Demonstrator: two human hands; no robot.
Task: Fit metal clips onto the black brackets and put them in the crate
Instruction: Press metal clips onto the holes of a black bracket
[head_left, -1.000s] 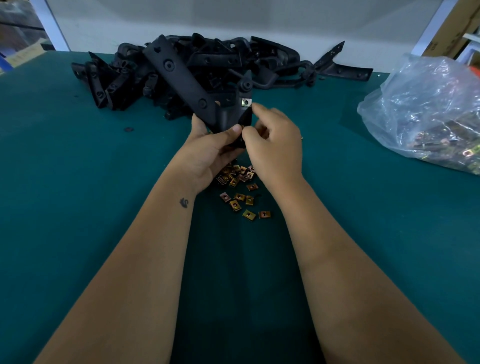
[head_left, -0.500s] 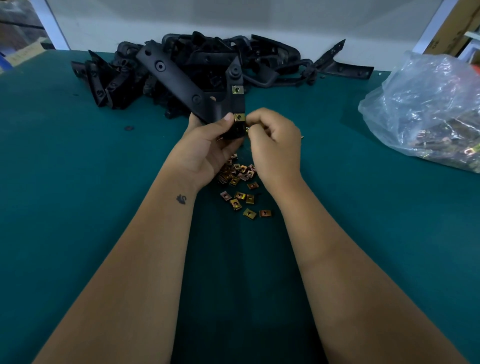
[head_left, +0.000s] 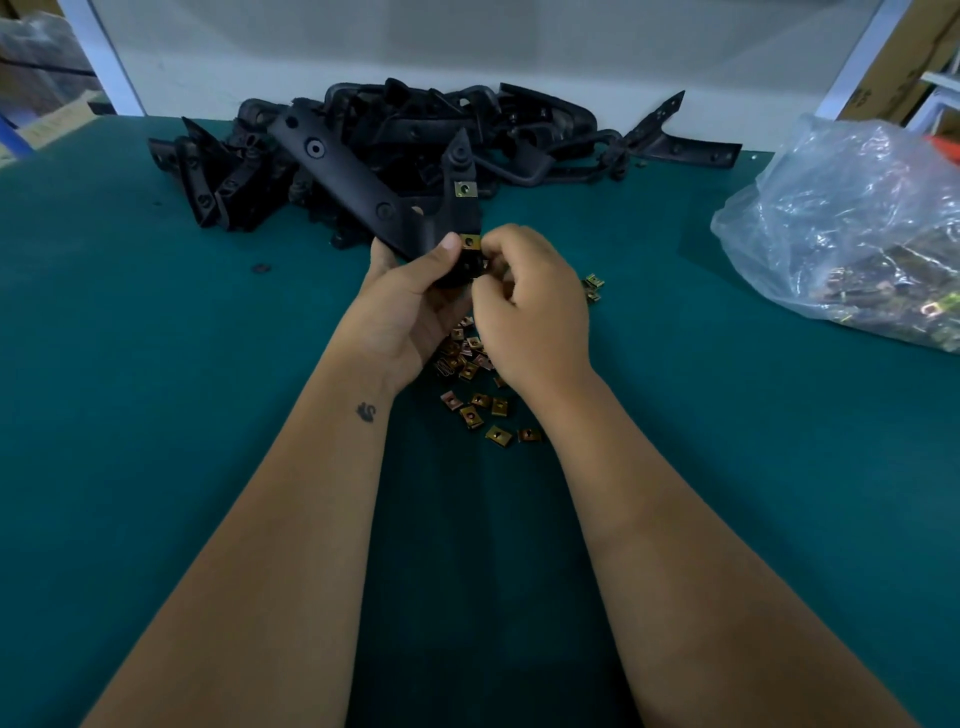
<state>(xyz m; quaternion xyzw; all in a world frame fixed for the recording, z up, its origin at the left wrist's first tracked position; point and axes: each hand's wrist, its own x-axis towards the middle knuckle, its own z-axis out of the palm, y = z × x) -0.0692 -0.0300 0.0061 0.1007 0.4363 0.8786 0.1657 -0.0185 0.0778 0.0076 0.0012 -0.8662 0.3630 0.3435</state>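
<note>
My left hand (head_left: 410, 306) grips the lower end of a black bracket (head_left: 353, 176), holding it up over the green table. One brass-coloured metal clip (head_left: 466, 189) sits on the bracket's right arm. A second clip (head_left: 470, 242) sits lower on the same arm, next to my left thumb. My right hand (head_left: 530, 306) is curled beside the bracket's lower edge, fingertips pinched at it; whether they hold a clip is hidden. Several loose clips (head_left: 483, 410) lie on the table under my hands. No crate is in view.
A pile of black brackets (head_left: 415, 130) lies at the back of the green table (head_left: 156, 389). A clear plastic bag of clips (head_left: 857, 234) rests at the right. A few stray clips (head_left: 593, 287) lie right of my right hand. Cardboard boxes stand beyond the table corners.
The first clip went onto the bracket's right arm; my right hand then dropped and a second clip now sits lower, by my left thumb. The bracket tilted slightly upright.
</note>
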